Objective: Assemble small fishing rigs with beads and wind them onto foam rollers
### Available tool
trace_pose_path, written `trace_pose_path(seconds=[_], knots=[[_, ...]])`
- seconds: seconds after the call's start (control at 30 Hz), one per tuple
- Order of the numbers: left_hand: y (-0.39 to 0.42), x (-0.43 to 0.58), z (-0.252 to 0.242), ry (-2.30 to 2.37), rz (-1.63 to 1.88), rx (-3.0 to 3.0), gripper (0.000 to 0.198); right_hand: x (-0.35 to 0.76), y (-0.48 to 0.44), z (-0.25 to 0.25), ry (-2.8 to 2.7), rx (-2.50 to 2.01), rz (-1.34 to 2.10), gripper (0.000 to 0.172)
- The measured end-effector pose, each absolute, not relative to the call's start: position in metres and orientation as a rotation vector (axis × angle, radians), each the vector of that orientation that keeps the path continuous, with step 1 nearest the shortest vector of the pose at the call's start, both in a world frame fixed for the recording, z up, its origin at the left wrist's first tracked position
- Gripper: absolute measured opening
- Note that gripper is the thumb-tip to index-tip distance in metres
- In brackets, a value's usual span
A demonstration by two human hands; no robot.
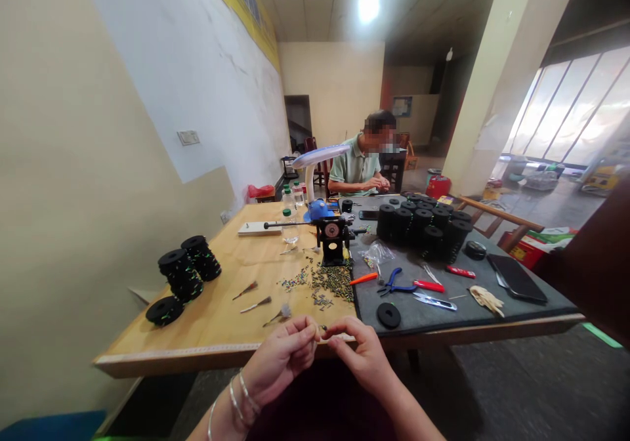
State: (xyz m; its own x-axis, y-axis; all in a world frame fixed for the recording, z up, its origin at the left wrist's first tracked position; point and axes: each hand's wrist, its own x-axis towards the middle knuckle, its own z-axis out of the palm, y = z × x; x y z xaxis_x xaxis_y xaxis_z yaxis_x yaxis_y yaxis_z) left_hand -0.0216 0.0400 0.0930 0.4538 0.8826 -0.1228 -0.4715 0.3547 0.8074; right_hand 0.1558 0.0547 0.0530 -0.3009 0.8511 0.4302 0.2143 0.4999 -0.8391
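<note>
At the near table edge, my left hand (291,351) is closed in a pinch, thumb against forefinger, with bangles on the wrist. My right hand (361,352) faces it, thumb and forefinger tips close together. A tiny dark piece (323,327) shows between the fingertips of both hands, too small to name; any thread on it cannot be made out. Just beyond lie a scatter of small brass-and-dark pieces (337,282) and several tufted, brush-like bundles (256,304). To the right of my right hand, a black foam spool (388,315) lies flat on the grey mat (472,319).
Black spools stand stacked at left (180,275) and at back right (423,224). A black winding device (333,241) and a lamp (319,155) stand mid-table. Blue-handled pliers (396,282) and scissors (436,300) lie on the mat. A co-worker (361,165) sits opposite.
</note>
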Motion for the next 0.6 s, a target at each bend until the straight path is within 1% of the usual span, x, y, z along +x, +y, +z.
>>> trace_pose_path(seconds=[0.07,0.17,0.37,0.6], knots=[[0.04,-0.02,0.093,0.618,0.945,0.785,0.019,0.153,0.055,0.056,-1.788,-0.904,0.812,0.008],[0.039,-0.02,0.094,0.616,0.947,0.789,0.019,0.151,0.056,0.056,-1.794,-0.916,0.789,0.012],[0.039,-0.023,0.095,0.618,0.988,0.772,0.02,0.154,0.053,0.041,-1.766,-0.91,0.859,0.017],[0.041,-0.023,0.092,0.61,0.959,0.796,0.019,0.157,0.05,0.031,-1.751,-0.925,0.898,0.016]])
